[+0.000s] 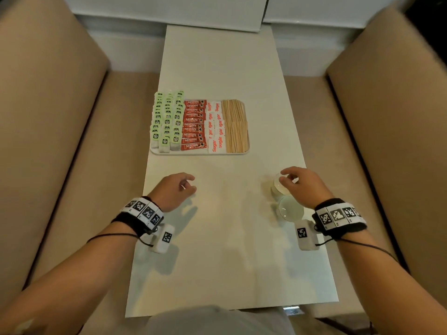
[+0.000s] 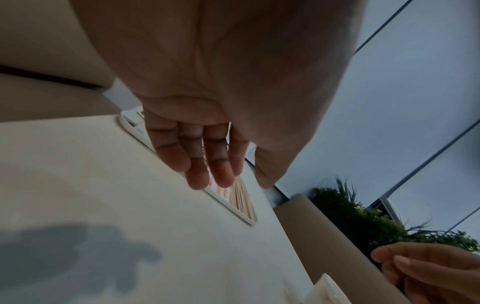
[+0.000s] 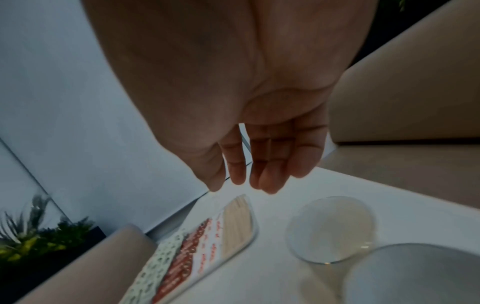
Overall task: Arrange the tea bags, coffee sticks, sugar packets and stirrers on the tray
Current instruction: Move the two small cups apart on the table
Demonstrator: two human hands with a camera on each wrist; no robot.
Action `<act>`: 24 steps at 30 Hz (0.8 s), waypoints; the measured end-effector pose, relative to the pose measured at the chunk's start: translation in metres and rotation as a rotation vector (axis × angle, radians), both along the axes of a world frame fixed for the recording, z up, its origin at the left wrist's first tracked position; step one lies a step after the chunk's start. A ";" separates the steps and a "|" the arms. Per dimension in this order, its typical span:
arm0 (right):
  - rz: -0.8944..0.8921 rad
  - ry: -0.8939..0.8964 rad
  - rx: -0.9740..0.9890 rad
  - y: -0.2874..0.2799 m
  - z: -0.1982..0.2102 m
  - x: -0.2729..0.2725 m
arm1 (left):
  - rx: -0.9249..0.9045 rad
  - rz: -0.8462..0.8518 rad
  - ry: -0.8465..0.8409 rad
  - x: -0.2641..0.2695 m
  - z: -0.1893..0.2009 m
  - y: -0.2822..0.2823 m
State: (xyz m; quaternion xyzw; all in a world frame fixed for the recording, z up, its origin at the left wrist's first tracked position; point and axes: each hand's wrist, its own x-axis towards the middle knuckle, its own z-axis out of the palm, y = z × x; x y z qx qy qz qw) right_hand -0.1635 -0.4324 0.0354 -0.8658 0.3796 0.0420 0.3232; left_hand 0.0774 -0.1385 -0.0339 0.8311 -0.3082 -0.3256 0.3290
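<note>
White table (image 1: 225, 226) between beige sofas. Tray (image 1: 154, 151) far left of centre, four full rows left to right: tea bags (image 1: 167, 119), coffee sticks (image 1: 193, 124), sugar packets (image 1: 215, 126), stirrers (image 1: 235, 126). Arranging looks finished; nothing apparently left to place. Left hand (image 1: 177, 191) near, empty, fingers loose. Right hand (image 1: 300, 183) empty, relaxed over two glasses (image 3: 332, 228); wrist view shows fingers clear of rim, head view does not.

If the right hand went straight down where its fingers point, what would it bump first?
Probably the farther clear round glass. The right hand hangs over it with loose fingers, empty, beside a second clear glass. How much gap remains is unclear.
</note>
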 end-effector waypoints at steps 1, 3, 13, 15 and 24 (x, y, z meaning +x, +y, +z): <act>-0.007 0.023 -0.017 -0.007 -0.006 -0.008 | -0.002 -0.013 -0.003 -0.009 0.002 -0.006; -0.011 0.080 -0.045 -0.019 -0.018 -0.022 | -0.003 -0.034 -0.002 -0.027 0.007 -0.021; 0.097 0.300 0.014 -0.044 -0.058 -0.054 | 0.009 -0.143 -0.031 -0.109 0.008 -0.097; 0.125 0.309 0.018 -0.046 -0.058 -0.053 | 0.008 -0.160 -0.032 -0.123 0.007 -0.109; 0.237 0.303 0.027 -0.052 -0.053 -0.057 | 0.071 -0.239 -0.024 -0.172 -0.001 -0.145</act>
